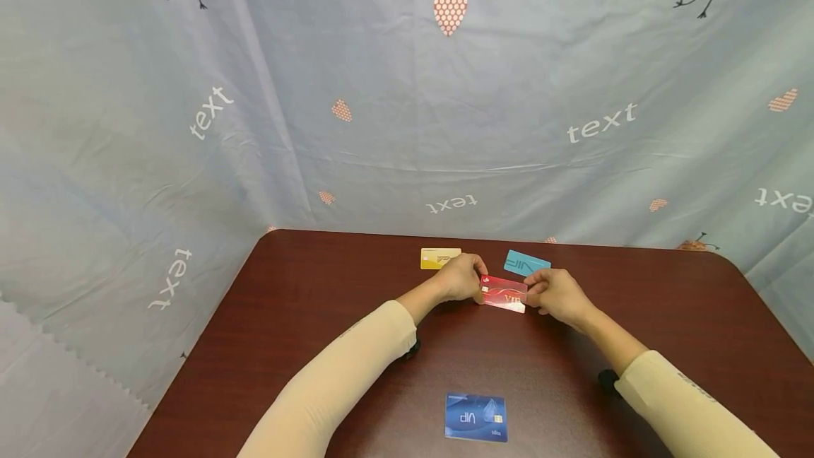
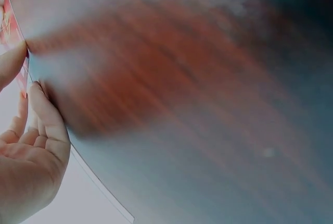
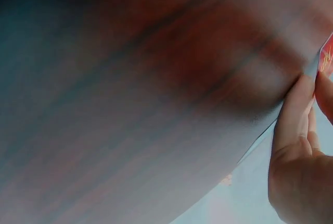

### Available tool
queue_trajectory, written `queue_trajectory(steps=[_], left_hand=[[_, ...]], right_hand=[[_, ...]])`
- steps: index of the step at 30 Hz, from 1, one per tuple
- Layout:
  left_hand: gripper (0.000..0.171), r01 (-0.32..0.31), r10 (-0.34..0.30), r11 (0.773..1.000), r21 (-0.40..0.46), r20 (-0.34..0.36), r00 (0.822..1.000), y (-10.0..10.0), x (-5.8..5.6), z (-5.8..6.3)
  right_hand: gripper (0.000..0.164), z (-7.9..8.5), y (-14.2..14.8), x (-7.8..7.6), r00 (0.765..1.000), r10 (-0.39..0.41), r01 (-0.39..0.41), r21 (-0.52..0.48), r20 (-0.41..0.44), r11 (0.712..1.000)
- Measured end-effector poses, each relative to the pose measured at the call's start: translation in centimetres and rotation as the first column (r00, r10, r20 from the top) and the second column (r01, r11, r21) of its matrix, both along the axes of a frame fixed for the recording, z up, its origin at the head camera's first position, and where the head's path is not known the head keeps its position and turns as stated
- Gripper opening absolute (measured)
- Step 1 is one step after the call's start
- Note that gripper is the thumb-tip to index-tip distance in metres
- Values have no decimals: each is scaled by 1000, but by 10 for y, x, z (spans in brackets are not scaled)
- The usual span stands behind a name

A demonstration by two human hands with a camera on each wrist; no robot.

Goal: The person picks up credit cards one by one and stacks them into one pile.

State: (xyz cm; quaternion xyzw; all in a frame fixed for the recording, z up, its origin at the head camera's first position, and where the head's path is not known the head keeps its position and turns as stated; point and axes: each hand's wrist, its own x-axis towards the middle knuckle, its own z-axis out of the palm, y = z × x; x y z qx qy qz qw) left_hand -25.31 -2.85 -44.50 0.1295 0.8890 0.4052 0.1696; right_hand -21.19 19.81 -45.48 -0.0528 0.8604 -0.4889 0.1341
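Note:
In the head view a red VIP card is held between both hands, its face toward the camera. My left hand pinches its left edge, and my right hand pinches the right edge. The left wrist view has the left hand at the card's edge, with part of the red card at the frame's border. A corner of the card shows by the right hand in the right wrist view. Behind the hands lie a yellow card, partly covered by the left hand, and a light blue card.
A dark blue VIP card lies near the front of the brown table, between the forearms. A pale patterned curtain hangs behind the table and along its left side.

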Motion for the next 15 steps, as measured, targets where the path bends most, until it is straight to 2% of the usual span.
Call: queue_trajectory(steps=[6, 15], left_hand=[[40, -7, 7, 997, 71, 5, 1000, -1, -1, -1], [34, -37, 30, 988, 149, 46, 998, -4, -2, -3]], right_hand=[[36, 1, 3, 0, 999, -15, 17, -88, 29, 996], [35, -1, 3, -2, 999, -11, 15, -120, 34, 993]])
